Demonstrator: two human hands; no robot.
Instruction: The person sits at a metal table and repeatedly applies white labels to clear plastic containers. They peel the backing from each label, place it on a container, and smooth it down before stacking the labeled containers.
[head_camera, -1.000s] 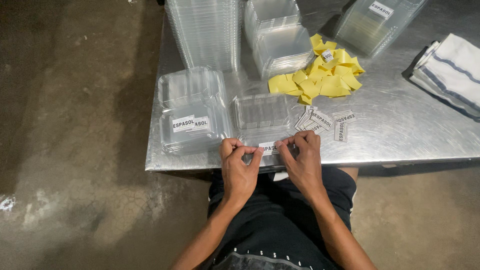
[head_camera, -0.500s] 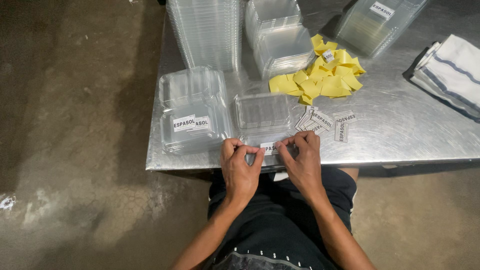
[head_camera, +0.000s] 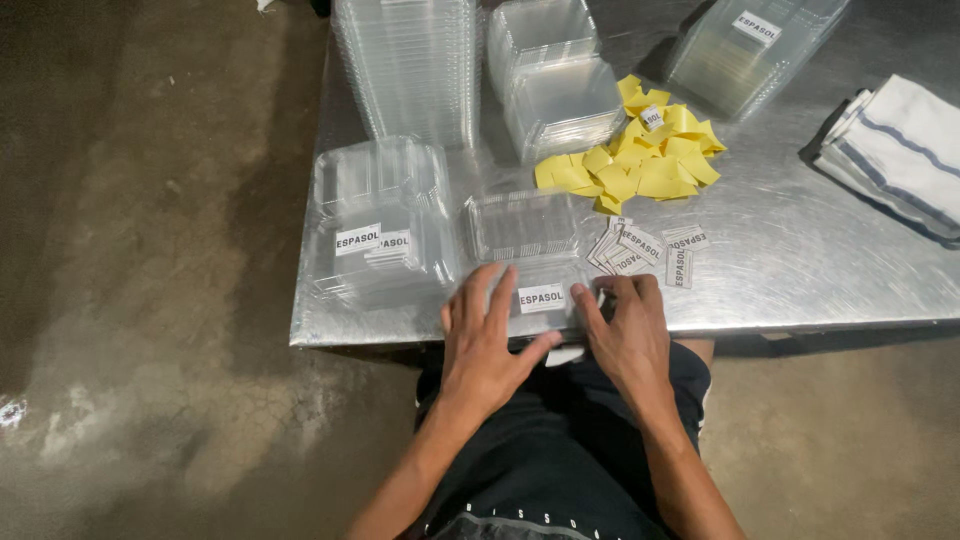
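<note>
A clear plastic clamshell container (head_camera: 522, 228) lies open at the near edge of the steel table (head_camera: 800, 260), with a white label (head_camera: 541, 298) on its near half. My left hand (head_camera: 490, 335) rests flat on that near half, fingers spread, just left of the label. My right hand (head_camera: 622, 325) presses on the container's right side, its fingers by the label. Loose white labels (head_camera: 645, 250) lie just right of the container.
A stack of labelled clear containers (head_camera: 375, 225) sits to the left. Tall stacks of clear lids and tubs (head_camera: 415, 65) stand at the back. A heap of yellow paper backings (head_camera: 640, 165) lies in the middle. A folded striped cloth (head_camera: 895, 150) is at the right.
Both hands held a label between them at the table edge before. Now the label sits on the container and my left hand has opened flat beside it.
</note>
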